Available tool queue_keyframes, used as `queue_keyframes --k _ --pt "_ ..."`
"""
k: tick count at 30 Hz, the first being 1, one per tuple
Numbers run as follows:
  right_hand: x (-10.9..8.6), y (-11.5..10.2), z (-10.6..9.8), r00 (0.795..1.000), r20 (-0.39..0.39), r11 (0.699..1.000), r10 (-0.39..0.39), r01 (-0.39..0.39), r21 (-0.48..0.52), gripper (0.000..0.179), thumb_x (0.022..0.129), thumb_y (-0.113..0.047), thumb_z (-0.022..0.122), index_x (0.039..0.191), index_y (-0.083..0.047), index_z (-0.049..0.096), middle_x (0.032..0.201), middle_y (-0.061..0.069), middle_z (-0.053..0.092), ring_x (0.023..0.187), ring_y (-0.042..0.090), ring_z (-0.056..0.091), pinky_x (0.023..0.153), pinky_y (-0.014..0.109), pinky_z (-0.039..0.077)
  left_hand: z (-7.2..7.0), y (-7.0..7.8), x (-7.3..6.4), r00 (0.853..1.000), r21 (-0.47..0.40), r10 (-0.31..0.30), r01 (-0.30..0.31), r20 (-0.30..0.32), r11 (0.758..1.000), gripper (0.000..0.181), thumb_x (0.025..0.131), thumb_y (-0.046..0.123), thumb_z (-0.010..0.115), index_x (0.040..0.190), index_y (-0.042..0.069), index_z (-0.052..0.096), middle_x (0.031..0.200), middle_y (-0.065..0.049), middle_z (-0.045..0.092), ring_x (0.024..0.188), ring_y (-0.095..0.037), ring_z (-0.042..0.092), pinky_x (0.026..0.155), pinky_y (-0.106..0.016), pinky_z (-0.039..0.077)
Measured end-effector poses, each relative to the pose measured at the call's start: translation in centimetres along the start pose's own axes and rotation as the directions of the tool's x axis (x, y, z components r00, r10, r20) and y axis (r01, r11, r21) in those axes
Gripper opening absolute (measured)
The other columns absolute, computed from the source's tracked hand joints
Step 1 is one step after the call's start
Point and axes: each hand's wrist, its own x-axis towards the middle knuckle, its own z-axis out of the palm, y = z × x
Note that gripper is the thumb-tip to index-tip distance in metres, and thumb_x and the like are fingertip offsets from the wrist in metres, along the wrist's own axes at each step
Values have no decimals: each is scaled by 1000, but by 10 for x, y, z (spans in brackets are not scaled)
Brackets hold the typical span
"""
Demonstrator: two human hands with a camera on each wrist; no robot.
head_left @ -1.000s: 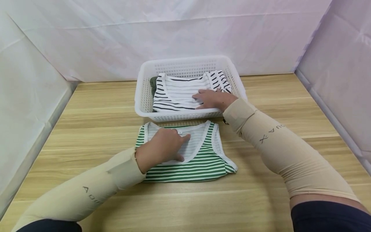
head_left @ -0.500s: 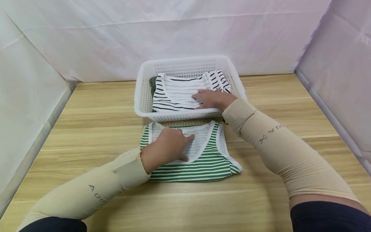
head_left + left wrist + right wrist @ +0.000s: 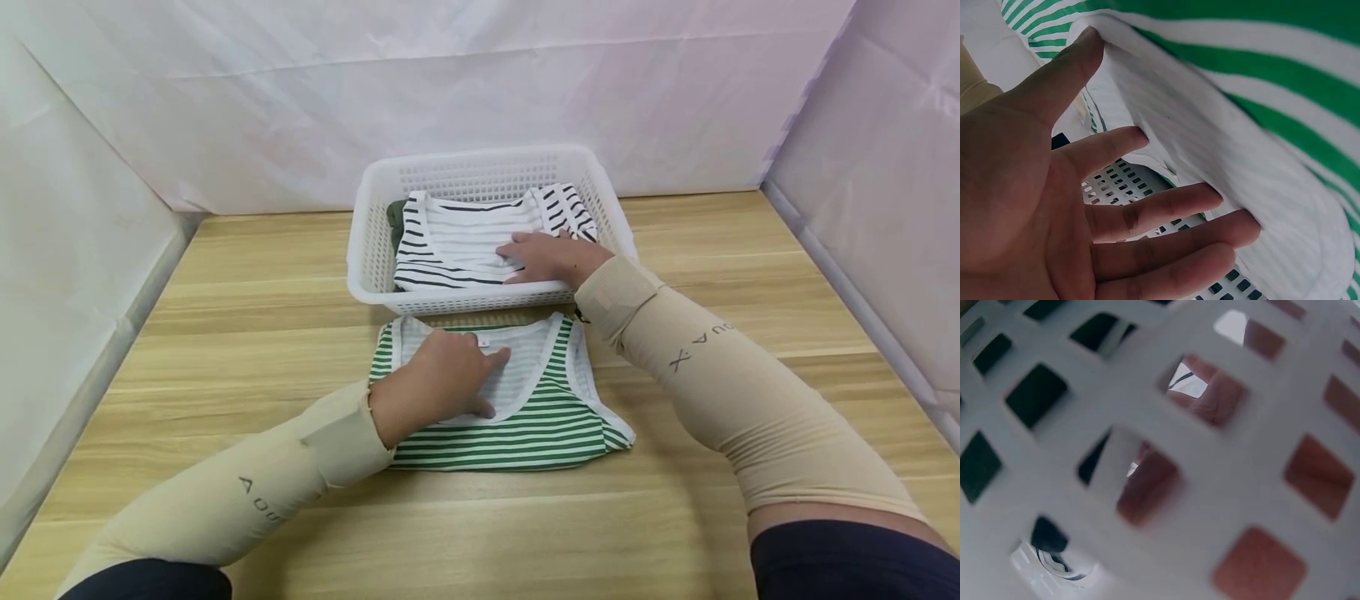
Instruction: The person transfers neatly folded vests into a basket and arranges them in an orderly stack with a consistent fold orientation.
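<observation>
A folded green-and-white striped tank top [image 3: 517, 442] lies flat in front of the basket, neckline toward it. My left hand [image 3: 438, 377] rests on its neck opening, with straight, spread fingers. In the left wrist view, the fingertips [image 3: 1249, 219] touch the white inner cloth and the thumb meets the neck trim. Inside the white plastic basket [image 3: 480, 153] sits a folded white garment with black stripes [image 3: 480, 229]. My right hand [image 3: 553, 257] lies over its right front part, reaching past the basket's front rim. Through the basket's holes in the right wrist view, only pieces of that hand show.
Dark green cloth [image 3: 395, 218] peeks out at the basket's left, beside the striped garment. The basket stands at the back of a wooden table [image 3: 262, 333]. White sheets [image 3: 465, 92] hang behind and on both sides.
My left hand and the green striped tank top have shifted together a little to the right. The right hand stays in place on the garment in the basket.
</observation>
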Motion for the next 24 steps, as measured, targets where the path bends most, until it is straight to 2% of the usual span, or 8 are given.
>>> queue_keyframes --k 4,11,14,17,19,20,22,24 --pt "-1 -1 -1 1000 -8 1000 -2 2 -20 67 103 -42 51 160 -18 25 168 13 13 155 33 12 122 64 5 2 0 -5 1000 -53 8 -10 -28 999 77 87 70 61 150 29 47 100 -9 70 75 -20 58 60 -33 51" --pt "0 8 -6 992 -118 996 -54 61 58 60 102 -38 53 153 -9 39 157 15 40 146 33 36 119 49 30 8 -5 -9 997 -140 12 -23 -79 990 68 91 64 60 146 25 51 103 -10 71 84 -24 66 68 -40 56" --pt "-7 15 -10 978 -191 989 -79 100 105 56 103 -37 51 150 -9 43 155 14 44 145 32 38 118 49 32 9 -17 -9 995 -246 15 -41 -103 968 62 93 60 59 144 27 53 106 -6 73 90 -22 69 73 -42 56" --pt "-23 19 -13 961 -262 978 -93 138 159 53 103 -37 53 148 -11 46 153 11 46 143 31 41 116 49 34 11 -31 -15 990 -366 16 -67 -141 928 57 95 55 61 144 26 55 115 -3 73 99 -21 70 81 -43 57" --pt "-38 19 -13 937 -332 972 -106 169 166 49 102 -34 55 145 -11 51 148 10 51 136 30 48 112 49 39 14 -40 -21 985 -428 5 -80 -175 900 55 95 50 62 144 24 55 124 -4 71 106 -22 70 87 -44 56" --pt "-46 18 -12 918 -380 968 -118 192 163 45 102 -32 56 141 -10 55 142 10 57 127 29 55 106 47 44 16 -45 -25 981 -451 -2 -88 -196 888 55 95 48 64 143 22 56 128 -5 69 108 -24 69 89 -45 56" --pt "-64 14 -7 870 -470 959 -147 242 148 36 101 -27 57 132 -10 62 124 8 67 103 25 63 90 41 51 23 -53 -33 974 -486 -20 -96 -228 869 55 95 44 66 143 20 55 132 -8 66 112 -26 67 93 -46 55" --pt "-82 9 3 811 -550 937 -201 322 134 26 100 -21 58 120 -8 69 102 6 72 80 18 62 74 33 52 32 -62 -41 967 -508 -41 -96 -252 856 56 94 41 68 143 18 55 133 -10 64 112 -27 67 93 -47 54"
